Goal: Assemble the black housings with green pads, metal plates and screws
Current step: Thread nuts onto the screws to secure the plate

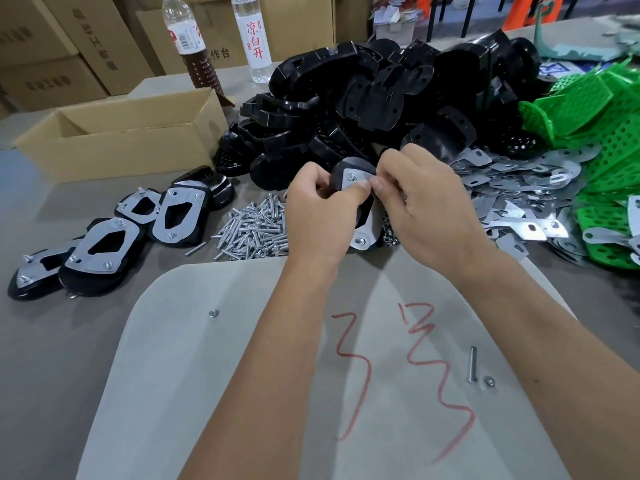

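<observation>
My left hand [320, 206] grips a black housing [341, 174] with a metal plate [365, 233] laid on it, held above the table's middle. Screws stick up through the plate near its top and bottom. My right hand [422, 199] pinches at the plate's upper screw with thumb and forefinger. A heap of loose black housings [374, 98] lies behind. Green perforated pads [602, 123] pile at the right, loose metal plates [519, 188] beside them. A pile of screws [254, 228] lies just left of my hands. Several assembled housings [104, 244] rest at the left.
An open cardboard box [131, 133] stands at the back left, with two bottles [252, 36] and stacked cartons behind it. A grey sheet with red marks [311, 375] covers the near table; a loose screw [472, 368] and nuts lie on it.
</observation>
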The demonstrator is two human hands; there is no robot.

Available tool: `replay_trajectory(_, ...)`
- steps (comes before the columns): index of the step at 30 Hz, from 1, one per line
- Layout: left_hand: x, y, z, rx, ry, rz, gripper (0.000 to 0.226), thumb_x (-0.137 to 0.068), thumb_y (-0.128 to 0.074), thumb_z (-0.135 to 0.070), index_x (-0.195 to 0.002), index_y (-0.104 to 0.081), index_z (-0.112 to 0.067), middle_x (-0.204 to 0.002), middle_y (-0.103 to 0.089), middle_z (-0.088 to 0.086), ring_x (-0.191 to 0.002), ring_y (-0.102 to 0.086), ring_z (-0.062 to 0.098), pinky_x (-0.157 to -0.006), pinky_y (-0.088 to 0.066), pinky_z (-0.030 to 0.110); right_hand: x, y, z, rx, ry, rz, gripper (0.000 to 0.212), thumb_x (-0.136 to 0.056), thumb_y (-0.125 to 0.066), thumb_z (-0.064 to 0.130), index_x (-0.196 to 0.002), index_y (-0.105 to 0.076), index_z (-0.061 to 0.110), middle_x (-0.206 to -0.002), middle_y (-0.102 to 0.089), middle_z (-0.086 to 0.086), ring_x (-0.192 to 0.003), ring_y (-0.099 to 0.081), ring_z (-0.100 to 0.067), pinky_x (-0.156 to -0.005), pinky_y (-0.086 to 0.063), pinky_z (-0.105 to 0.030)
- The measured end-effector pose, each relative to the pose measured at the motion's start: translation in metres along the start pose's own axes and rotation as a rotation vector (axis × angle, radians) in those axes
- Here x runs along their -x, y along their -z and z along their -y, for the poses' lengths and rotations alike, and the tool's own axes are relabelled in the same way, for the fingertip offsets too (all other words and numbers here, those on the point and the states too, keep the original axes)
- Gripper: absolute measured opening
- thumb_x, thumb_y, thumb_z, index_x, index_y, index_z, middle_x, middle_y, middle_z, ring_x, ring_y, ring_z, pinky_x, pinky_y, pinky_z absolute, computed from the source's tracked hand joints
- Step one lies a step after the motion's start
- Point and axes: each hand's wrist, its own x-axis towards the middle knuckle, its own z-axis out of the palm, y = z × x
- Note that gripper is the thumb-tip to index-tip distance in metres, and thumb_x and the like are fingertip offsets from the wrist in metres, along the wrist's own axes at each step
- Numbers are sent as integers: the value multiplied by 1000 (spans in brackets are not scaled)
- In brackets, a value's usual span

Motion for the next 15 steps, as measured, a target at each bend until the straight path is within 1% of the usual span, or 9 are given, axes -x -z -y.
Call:
replay_trajectory(2,2,-2,-1,-15,-34,-2,34,-74,-76,-24,-77,-43,-15,-77,-53,15,-69,-50,26,-70,-52,58,2,-2,2,16,-17,-25,25,-107,-49,21,-85,-48,8,-81,-46,-3,-71,-45,-27,-62,-43,-49)
replay_trajectory(3,2,-3,-1,-14,-48,-2,34,-74,-76,-25,-77,-43,-15,-76,-53,16,-69,-50,27,-69,-51,57,2,-4,4,30,-26,-47,29,-108,-48,21,-82,-45,9,-77,-45,-2,-69,-44,-26,-61,-40,-47)
replay_trajectory(5,4,-6,-1,-4,-69,-4,34,-75,-75,-27,-77,-43,-15,-75,-52,15,-68,-49,25,-66,-46,49,1,-5,8,80,-71,-94,36,-110,-46,24,-76,-38,13,-68,-38,5,-65,-40,-24,-58,-31,-41)
replay_trajectory(7,4,-8,1,7,-82,4,34,-78,-75,-25,-76,-42,-16,-70,-50,7,-66,-47,21,-64,-42,43,0,-6,10,159,-139,-131,44,-110,-45,30,-70,-36,15,-59,-32,10,-59,-39,-25,-58,-23,-36)
replay_trajectory(9,3,-9,4,-10,-87,0,37,-82,-77,-21,-75,-41,-17,-66,-47,0,-62,-44,19,-61,-41,38,0,-6,8,189,-186,-138,54,-110,-44,38,-62,-34,16,-52,-32,8,-53,-39,-27,-56,-20,-34)
replay_trajectory(11,2,-9,6,-17,-73,-20,38,-83,-79,-17,-75,-42,-17,-67,-48,0,-62,-45,19,-61,-42,38,0,-3,6,133,-190,-103,60,-111,-41,44,-57,-33,18,-48,-35,5,-50,-39,-28,-55,-23,-35)
replay_trajectory(13,1,-8,5,-3,-55,-33,36,-80,-79,-18,-76,-43,-16,-71,-52,5,-65,-48,20,-64,-45,44,-1,0,3,65,-131,-58,54,-110,-39,44,-63,-40,17,-54,-40,5,-55,-43,-27,-56,-28,-37)
replay_trajectory(15,0,-5,4,23,-33,-41,34,-75,-78,-23,-77,-45,-16,-75,-54,9,-68,-49,22,-66,-47,47,-1,2,0,0,-50,3,36,-109,-44,36,-81,-47,14,-70,-47,6,-67,-47,-24,-60,-35,-41)
